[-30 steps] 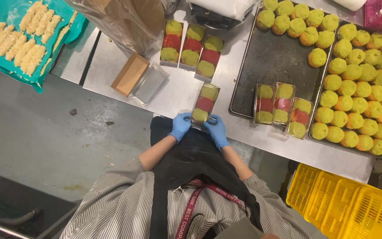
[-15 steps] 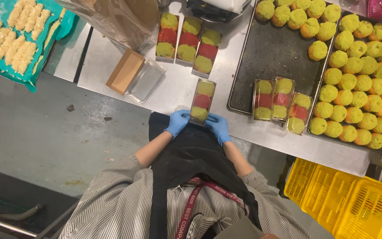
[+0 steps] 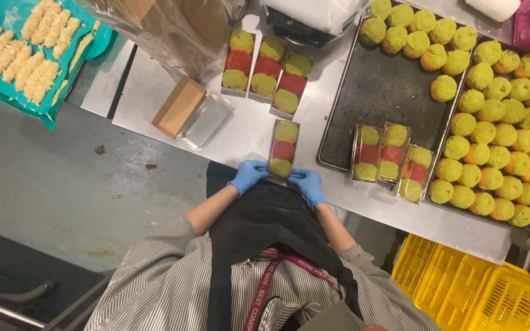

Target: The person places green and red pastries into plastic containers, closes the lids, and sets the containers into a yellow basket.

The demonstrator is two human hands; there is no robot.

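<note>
Three round cakes, green, red and green, are packed in the clear box (image 3: pixel 283 149) that is pinched at its near end between the fingers of the left hand (image 3: pixel 248 175) and the right hand (image 3: pixel 308 184), close to the near edge of the counter (image 3: pixel 240 132). If squeezed unevenly, the thin plastic could buckle, the cakes could be crushed, or the box could be tipped off that edge.

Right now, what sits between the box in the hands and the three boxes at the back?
Head view: bare steel table. The held clear box sits between the left hand and right hand; nothing lies before the three filled boxes.
</note>
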